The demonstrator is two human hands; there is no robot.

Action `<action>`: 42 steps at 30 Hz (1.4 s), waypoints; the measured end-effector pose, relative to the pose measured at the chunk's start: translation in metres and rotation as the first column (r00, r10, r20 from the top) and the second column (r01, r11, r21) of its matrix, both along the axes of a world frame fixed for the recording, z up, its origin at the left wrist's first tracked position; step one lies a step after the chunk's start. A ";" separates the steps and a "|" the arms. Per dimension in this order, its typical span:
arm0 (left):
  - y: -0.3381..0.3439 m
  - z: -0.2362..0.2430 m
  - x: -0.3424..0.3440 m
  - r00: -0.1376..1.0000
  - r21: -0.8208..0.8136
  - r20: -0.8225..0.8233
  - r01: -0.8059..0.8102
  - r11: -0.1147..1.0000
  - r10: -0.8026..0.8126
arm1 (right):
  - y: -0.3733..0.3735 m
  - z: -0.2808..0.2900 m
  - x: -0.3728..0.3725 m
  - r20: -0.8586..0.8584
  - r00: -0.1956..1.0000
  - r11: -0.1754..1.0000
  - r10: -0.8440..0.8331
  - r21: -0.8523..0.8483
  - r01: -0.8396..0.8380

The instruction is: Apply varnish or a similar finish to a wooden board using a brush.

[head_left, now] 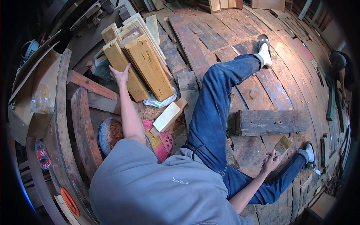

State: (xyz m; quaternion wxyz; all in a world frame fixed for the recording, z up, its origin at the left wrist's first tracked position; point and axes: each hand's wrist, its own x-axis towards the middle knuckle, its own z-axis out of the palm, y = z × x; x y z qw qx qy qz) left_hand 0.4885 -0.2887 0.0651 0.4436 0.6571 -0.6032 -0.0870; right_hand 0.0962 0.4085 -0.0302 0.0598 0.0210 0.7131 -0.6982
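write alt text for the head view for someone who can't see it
A right hand grips a flat paintbrush while the left hand is at the edge of a yellowish timber beside other stacked boards. Denim-clad legs spread across a plank floor, a dark timber block lying between them.

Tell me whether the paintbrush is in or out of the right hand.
In: the right hand grips the paintbrush, whose bristles jut out past the hand.
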 end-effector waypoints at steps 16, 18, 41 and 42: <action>0.027 0.083 -0.091 0.961 -0.816 0.036 -0.129 0.563 0.273 | -0.014 -0.012 -0.003 0.070 0.997 0.962 -0.041 0.274 0.021; 0.059 0.106 -0.159 1.000 -0.891 -0.012 -0.021 0.454 0.021 | -0.026 -0.013 -0.003 -0.086 0.996 0.923 -0.011 0.381 0.043; 0.419 -0.100 -0.411 -0.004 -0.047 0.046 0.999 -0.006 -0.999 | -0.133 0.012 0.011 -0.110 0.981 0.685 0.158 0.727 -0.029; 0.419 -0.098 -0.409 0.021 -0.064 0.085 0.998 0.016 -0.996 | -0.132 0.015 0.012 -0.070 0.972 0.571 0.224 0.818 -0.073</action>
